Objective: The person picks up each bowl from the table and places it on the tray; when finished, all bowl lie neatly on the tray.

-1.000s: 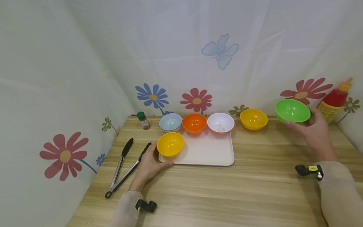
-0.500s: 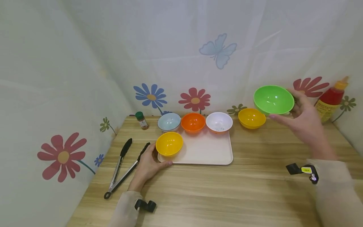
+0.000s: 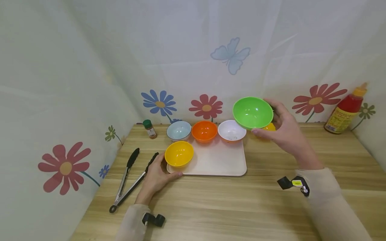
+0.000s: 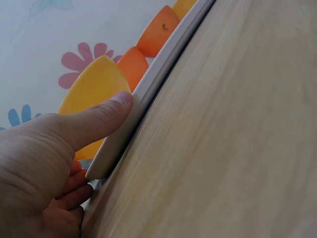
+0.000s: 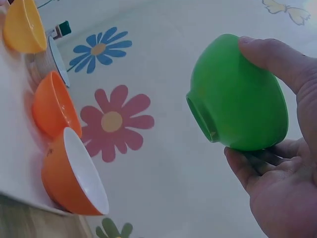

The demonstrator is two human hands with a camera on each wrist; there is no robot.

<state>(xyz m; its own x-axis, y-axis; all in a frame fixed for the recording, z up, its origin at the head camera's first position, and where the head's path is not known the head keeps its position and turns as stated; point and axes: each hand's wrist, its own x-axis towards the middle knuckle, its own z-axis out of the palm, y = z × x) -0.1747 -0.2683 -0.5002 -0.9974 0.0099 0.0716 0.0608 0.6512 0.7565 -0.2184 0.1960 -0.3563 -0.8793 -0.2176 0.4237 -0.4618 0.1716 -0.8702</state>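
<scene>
My right hand [image 3: 284, 134] holds a green bowl [image 3: 252, 113] in the air by its right side, thumb in front and fingers behind. The bowl hangs above the table, partly hiding a yellow bowl [image 3: 269, 127] behind it. At the front left corner of a white tray [image 3: 220, 164], my left hand [image 3: 156, 177] grips the edge, its thumb [image 4: 106, 116] along the rim and its fingers curled at the side. Close to that hand, another yellow bowl [image 3: 179, 154] sits on the tray. Light blue [image 3: 179, 130], orange [image 3: 204, 131] and white-lined [image 3: 232, 130] bowls form a row at the tray's back.
Open tongs [image 3: 125, 182] with black tips lie left of the left hand. A small green-capped spice jar [image 3: 149, 129] stands at the back left. A red sauce bottle [image 3: 346, 108] stands at the back right, against the flowered curtain [image 3: 181, 50].
My right hand has carried the green bowl leftward from near the sauce bottle to above the right-hand yellow bowl. The left hand stays at the tray's corner.
</scene>
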